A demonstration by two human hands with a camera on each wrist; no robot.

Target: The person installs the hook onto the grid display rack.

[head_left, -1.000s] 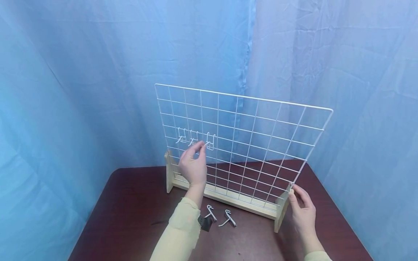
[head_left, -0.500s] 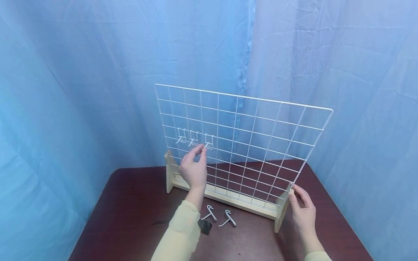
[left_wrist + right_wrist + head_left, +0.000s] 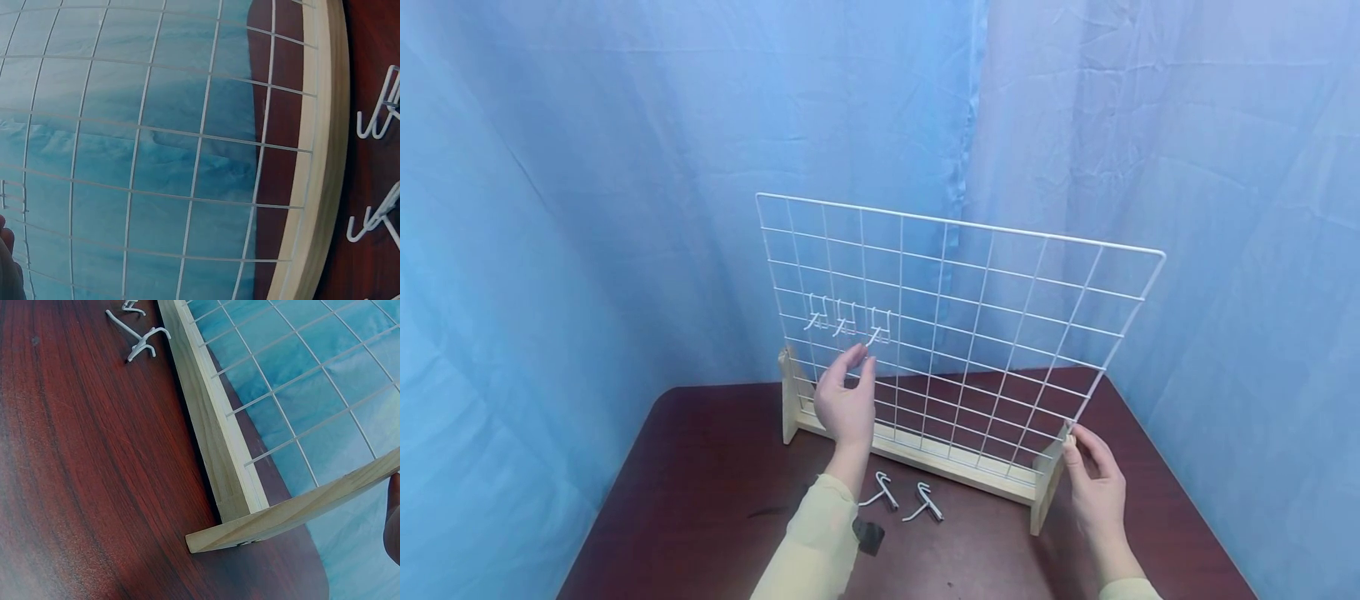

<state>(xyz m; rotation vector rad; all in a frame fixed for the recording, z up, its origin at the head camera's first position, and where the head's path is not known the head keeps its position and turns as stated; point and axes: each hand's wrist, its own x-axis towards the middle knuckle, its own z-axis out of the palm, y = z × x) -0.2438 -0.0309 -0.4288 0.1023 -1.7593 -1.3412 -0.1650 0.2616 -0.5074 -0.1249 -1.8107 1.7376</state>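
Observation:
A white wire grid panel (image 3: 992, 227) stands in a pale wooden base (image 3: 955, 465). Three white wire hooks hang side by side on its left part; the rightmost hook (image 3: 877, 331) is nearest my left hand (image 3: 846, 404). That hand is just below this hook's tip, thumb and forefinger apart with nothing between them. In the left wrist view only its dark fingers (image 3: 9, 262) show at the lower left edge. My right hand (image 3: 1099, 492) grips the top of the base's right wooden upright (image 3: 1045, 487), its thumb on the near side.
Two loose white hooks lie on the dark red table in front of the base, a left one (image 3: 886, 492) and a right one (image 3: 927, 503). Blue curtains (image 3: 625, 208) surround the table (image 3: 700, 467) behind and at both sides.
The rightmost hook has settled slightly lower and left on the grid. My left thumb and forefinger, which pinched its tip, have let go and moved down. The right hand has stayed put.

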